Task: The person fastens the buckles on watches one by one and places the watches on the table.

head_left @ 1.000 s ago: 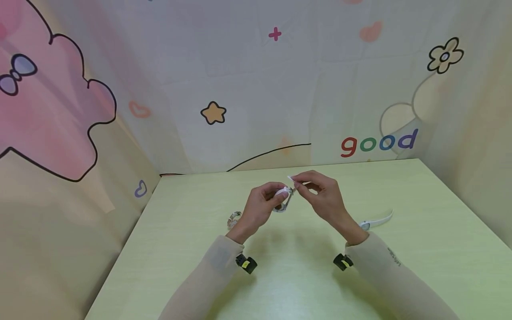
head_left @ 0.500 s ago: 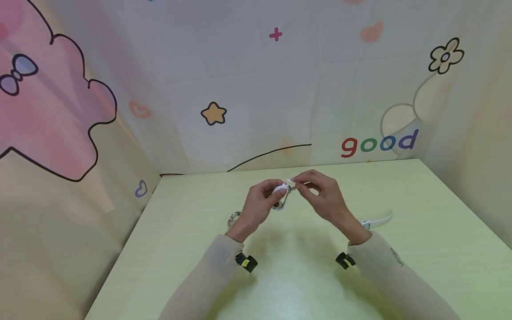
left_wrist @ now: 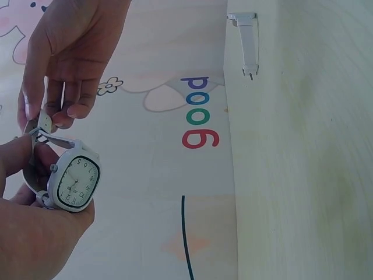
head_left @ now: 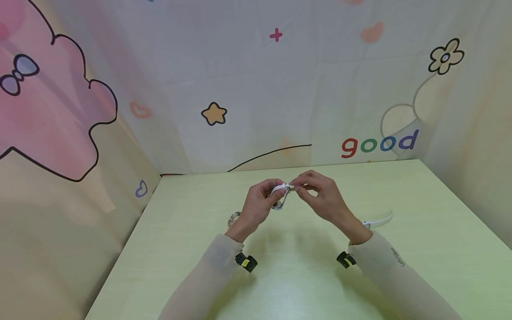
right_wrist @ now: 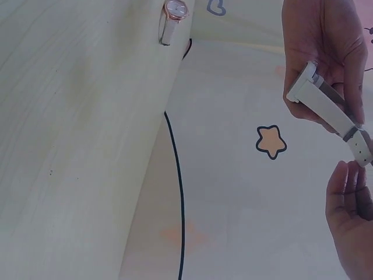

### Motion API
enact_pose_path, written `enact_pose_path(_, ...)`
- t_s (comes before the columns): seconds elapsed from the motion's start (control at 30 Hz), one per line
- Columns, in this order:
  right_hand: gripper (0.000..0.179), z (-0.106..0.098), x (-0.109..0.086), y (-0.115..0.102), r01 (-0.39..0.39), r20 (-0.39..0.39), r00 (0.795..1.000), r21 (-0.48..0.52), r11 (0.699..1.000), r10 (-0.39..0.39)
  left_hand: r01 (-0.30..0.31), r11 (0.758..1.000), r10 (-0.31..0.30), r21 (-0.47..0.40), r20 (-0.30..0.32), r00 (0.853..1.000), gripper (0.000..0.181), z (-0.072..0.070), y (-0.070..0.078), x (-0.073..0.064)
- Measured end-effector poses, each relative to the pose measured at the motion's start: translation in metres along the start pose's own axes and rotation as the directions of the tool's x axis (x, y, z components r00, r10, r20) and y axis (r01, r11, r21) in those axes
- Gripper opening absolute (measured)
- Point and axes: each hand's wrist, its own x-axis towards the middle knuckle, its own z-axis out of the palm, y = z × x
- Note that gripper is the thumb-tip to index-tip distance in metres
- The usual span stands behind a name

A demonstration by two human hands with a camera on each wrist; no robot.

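Note:
My left hand (head_left: 258,204) grips a white wristwatch (left_wrist: 76,181) with a rounded square dial. In the left wrist view its dial faces the camera and the strap is looped through the buckle. My right hand (head_left: 326,198) pinches the strap's free end (right_wrist: 360,149) beside the buckle, with thumb and fingertips partly covering it. Both hands are held up above the pale table (head_left: 288,284). Fingers hide part of the strap loop.
A watch with a rose-gold case (right_wrist: 176,10) lies on the table, left of my left wrist. Another white-strapped watch (head_left: 378,221) lies to the right, partly behind my right wrist. A printed curtain (head_left: 248,80) hangs along the table's back edge.
The strap's white tip, which stuck up above my right fingers, has come down level with the buckle. My right fingertips have shifted slightly with it. My left hand has hardly moved.

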Motion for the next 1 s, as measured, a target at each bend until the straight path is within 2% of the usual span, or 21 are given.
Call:
enact_pose_path(0.37,0.019,0.0038,0.0010,-0.0013,0.018,-0.023,1.000,-0.019,1.000,-0.019,0.010,1.000,-0.010,-0.003,-0.005,1.000,0.026,-0.0007,-0.0002,-0.0003)
enact_pose_path(0.57,0.018,0.0050,0.0008,-0.0036,-0.058,-0.070,0.996,0.002,0.998,0.058,0.014,1.000,-0.014,-0.024,-0.006,1.000,0.026,-0.0003,-0.0004,-0.0002)
enact_pose_path(0.7,0.015,0.0062,-0.0002,-0.0053,-0.089,-0.065,0.994,0.013,0.996,0.090,0.011,0.999,-0.011,-0.031,-0.003,1.000,0.025,-0.0002,-0.0008,-0.0003)
enact_pose_path(1.0,0.014,0.0077,0.0003,-0.0067,-0.035,-0.053,0.998,0.016,0.999,0.036,0.010,1.000,-0.010,-0.020,0.000,1.000,0.027,0.0002,-0.0024,0.0006)
